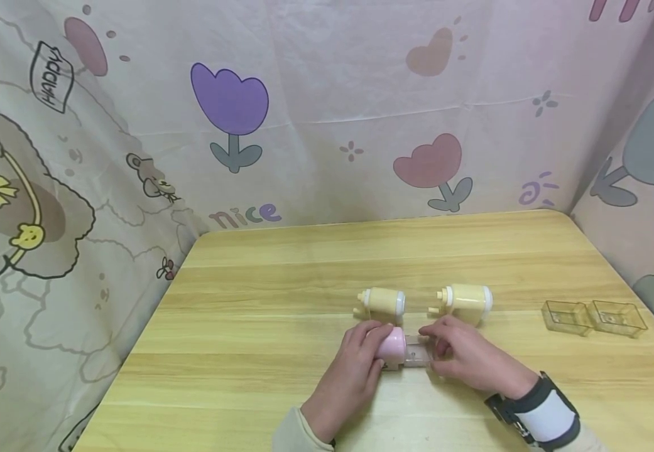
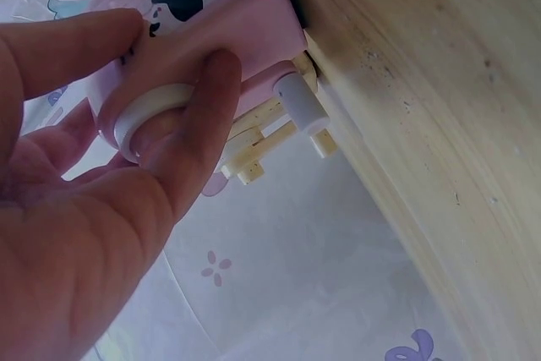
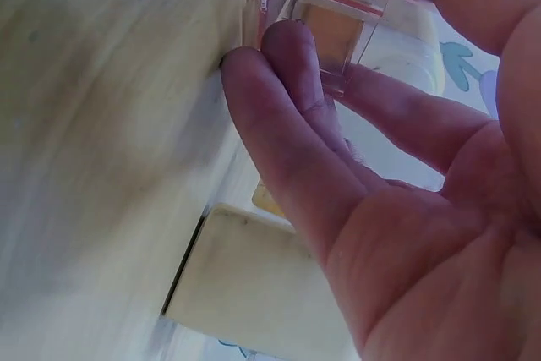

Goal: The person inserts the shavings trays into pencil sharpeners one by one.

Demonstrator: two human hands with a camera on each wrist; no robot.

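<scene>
A pink pencil sharpener (image 1: 392, 342) lies on the table in front of the person. My left hand (image 1: 352, 361) grips its body from the left, thumb and fingers on either side. In the left wrist view the pink sharpener (image 2: 270, 27) shows a black-and-white cartoon print, a white ring and a pale crank knob (image 2: 302, 103). From its right end sticks out a clear shavings drawer (image 1: 415, 353). My right hand (image 1: 468, 353) pinches the outer end of that drawer; in the right wrist view the clear drawer (image 3: 359, 35) sits between thumb and fingers.
Two yellow crank sharpeners, a smaller one (image 1: 384, 301) and a larger one (image 1: 470, 298), lie just behind the hands. Farther right, two clear yellow drawers (image 1: 566, 317) stand side by side on the wooden table (image 1: 236, 351). Printed cloth (image 1: 327, 125) hangs behind the table and at both sides.
</scene>
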